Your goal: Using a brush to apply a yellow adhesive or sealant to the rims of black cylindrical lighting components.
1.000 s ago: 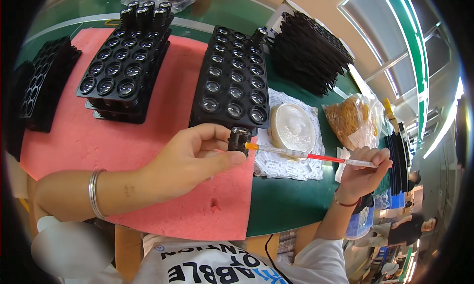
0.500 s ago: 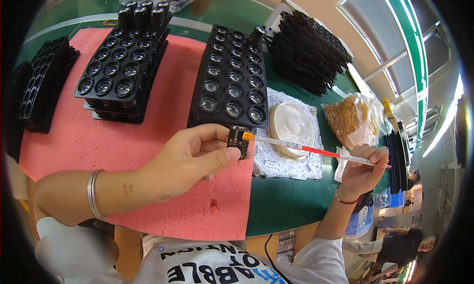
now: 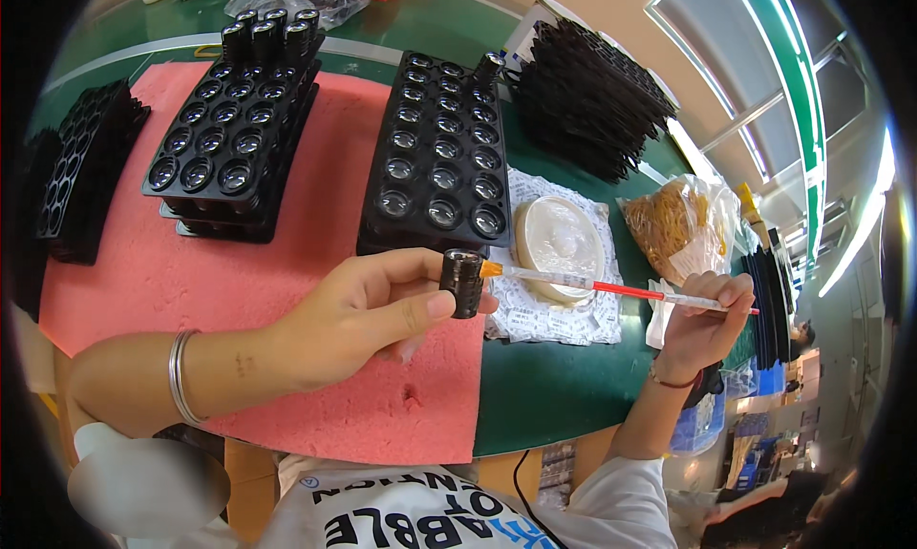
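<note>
My left hand (image 3: 382, 306) grips a black cylindrical lens barrel (image 3: 462, 286) between thumb and fingers, over the near end of a black tray (image 3: 435, 158) of round glass-topped parts. In my right hand (image 3: 712, 315) is a thin red-and-white paintbrush (image 3: 611, 288), held near its tail end. The brush's orange bristles meet the right side of the barrel near its top. Below the brush sits a round whitish dish (image 3: 562, 246) on a printed white sheet (image 3: 511, 327).
A second loaded tray stack (image 3: 220, 134), with several barrels standing at its far end, rests on the pink foam mat (image 3: 315, 253). Black tray stacks stand at far left (image 3: 81, 177) and back right (image 3: 587, 100). A bag of rubber bands (image 3: 680, 226) lies right.
The barrel in my left hand has dropped slightly and stands more upright. The brush tip has moved slightly right and down with it. A person in the background has moved.
</note>
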### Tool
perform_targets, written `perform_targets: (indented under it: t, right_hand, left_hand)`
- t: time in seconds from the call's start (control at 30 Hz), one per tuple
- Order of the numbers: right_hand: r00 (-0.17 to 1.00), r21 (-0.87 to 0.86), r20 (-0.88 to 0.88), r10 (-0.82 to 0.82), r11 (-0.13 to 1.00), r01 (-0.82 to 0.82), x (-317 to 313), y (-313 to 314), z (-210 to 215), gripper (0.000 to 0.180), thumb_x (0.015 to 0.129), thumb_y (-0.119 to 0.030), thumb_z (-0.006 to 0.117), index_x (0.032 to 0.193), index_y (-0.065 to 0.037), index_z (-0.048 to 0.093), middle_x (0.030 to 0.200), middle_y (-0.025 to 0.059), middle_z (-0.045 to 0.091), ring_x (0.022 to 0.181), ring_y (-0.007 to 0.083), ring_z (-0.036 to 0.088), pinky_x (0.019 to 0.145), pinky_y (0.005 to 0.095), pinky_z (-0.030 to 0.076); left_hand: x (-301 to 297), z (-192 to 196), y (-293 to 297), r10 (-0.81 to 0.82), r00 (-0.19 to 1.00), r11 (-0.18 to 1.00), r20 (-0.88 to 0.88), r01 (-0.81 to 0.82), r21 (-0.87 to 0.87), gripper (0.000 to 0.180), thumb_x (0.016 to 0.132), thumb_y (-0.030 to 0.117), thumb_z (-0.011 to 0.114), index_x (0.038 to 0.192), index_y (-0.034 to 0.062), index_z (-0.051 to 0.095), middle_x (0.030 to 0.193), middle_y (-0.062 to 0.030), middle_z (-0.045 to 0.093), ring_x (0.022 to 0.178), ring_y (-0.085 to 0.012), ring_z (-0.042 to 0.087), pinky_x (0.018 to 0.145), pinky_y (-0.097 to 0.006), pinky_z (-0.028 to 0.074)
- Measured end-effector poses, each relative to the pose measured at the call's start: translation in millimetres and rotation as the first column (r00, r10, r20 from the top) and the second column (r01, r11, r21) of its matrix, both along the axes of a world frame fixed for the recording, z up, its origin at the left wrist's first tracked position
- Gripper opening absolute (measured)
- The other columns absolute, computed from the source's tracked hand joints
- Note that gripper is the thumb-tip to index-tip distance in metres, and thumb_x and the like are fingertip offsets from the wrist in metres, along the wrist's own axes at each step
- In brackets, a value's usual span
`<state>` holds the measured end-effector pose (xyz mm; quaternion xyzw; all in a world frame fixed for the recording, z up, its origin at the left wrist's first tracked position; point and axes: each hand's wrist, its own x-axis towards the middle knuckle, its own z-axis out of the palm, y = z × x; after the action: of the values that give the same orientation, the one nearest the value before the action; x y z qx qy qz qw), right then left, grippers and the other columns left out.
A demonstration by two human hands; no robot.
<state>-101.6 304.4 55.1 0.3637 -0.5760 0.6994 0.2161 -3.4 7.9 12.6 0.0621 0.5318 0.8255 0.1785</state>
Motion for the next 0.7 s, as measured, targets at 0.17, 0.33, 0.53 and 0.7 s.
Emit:
perform_targets:
  t: [0.17,0.33,0.53,0.7]
  right_hand:
    - [0.997,-0.024,-0.060,-0.055,0.998,0.054,-2.6,4.7,0.2,0.030,0.090,-0.031,0.037,0.070,-0.009,0.036,0.049,0.0032,0.037,0.040,0.0112,0.033,0.041,0.0235,0.027]
    - [1.000,-0.193,0.021,-0.014,0.981,0.017,-3.1,8.0,3.3,0.030,0.092,-0.029,0.032,0.069,-0.009,0.034,0.048,0.0012,0.032,0.042,0.0102,0.029,0.044,0.0234,0.024]
    - [0.997,-0.207,0.060,-0.047,0.977,0.059,0.2,11.7,1.4,0.030,0.092,-0.028,0.033,0.069,-0.009,0.034,0.050,0.0008,0.032,0.045,0.0096,0.029,0.047,0.0228,0.024]
    - [0.986,-0.297,0.162,-0.050,0.950,0.097,-0.2,5.0,4.4,0.029,0.090,-0.028,0.037,0.069,-0.008,0.034,0.052,0.0015,0.032,0.048,0.0093,0.030,0.048,0.0212,0.027]
  left_hand:
    - [2.3,3.4,0.5,-0.046,0.999,0.999,-0.012,0.046,0.014,0.031,0.085,0.018,0.051,0.112,0.0019,0.046,0.097,-0.0040,0.053,0.058,-0.0033,0.041,0.052,-0.017,0.036]
    - [11.3,13.7,-0.1,0.070,0.933,0.988,-0.354,-0.115,-0.106,0.025,0.077,0.006,0.059,0.099,0.0002,0.049,0.089,-0.0023,0.057,0.059,-0.0022,0.045,0.047,-0.017,0.035]
    - [2.0,70.4,-41.8,0.329,0.641,0.591,-0.693,-0.712,-0.379,0.032,0.074,0.013,0.059,0.100,-0.0020,0.048,0.090,-0.0009,0.051,0.078,-0.0048,0.047,0.064,-0.018,0.038]
    - [-27.0,78.2,-114.7,0.223,0.465,0.156,-0.857,-0.885,-0.439,0.025,0.075,0.018,0.060,0.090,-0.0005,0.054,0.072,0.0005,0.050,0.062,-0.0042,0.041,0.056,-0.018,0.034]
